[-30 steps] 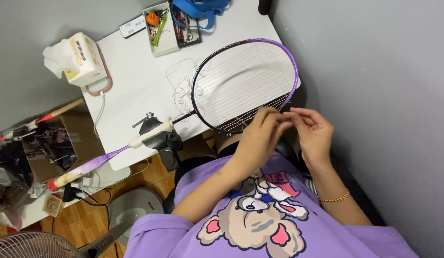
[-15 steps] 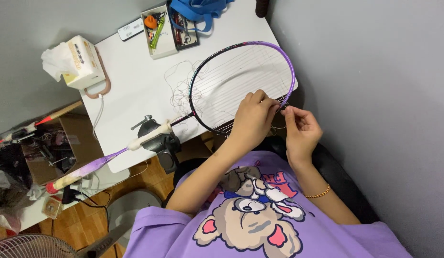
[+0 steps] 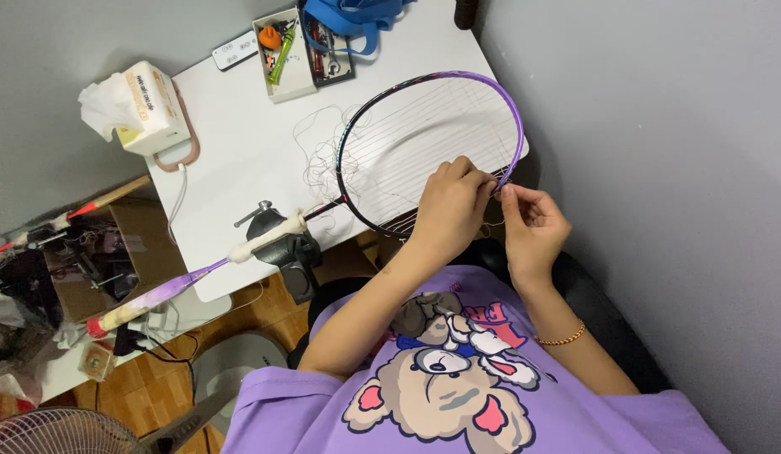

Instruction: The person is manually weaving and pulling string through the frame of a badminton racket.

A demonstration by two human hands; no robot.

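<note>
At the far left a tissue box sits on the corner of the white table, with a tray of small tools further along the back edge. A small vise clamped at the table's near edge grips the padded shaft of a badminton racket, so the purple handle sticks out to the left and the oval head lies flat over the table's right end, partly strung, with loose string coiled beside it. The left hand rests on the string bed near the frame's right rim, its fingers curled and pinched together on what looks like a strand of string; the grip itself is too small to make out. The right hand is just beside it at the rim, thumb and forefinger closed on the thin string end. The frame looks light and stiff but likely fragile under side pressure, best steadied at the rim rather than the strings; the string is thin, springy and slippery, calling for a tight fingertip pinch close to the grommet.
</note>
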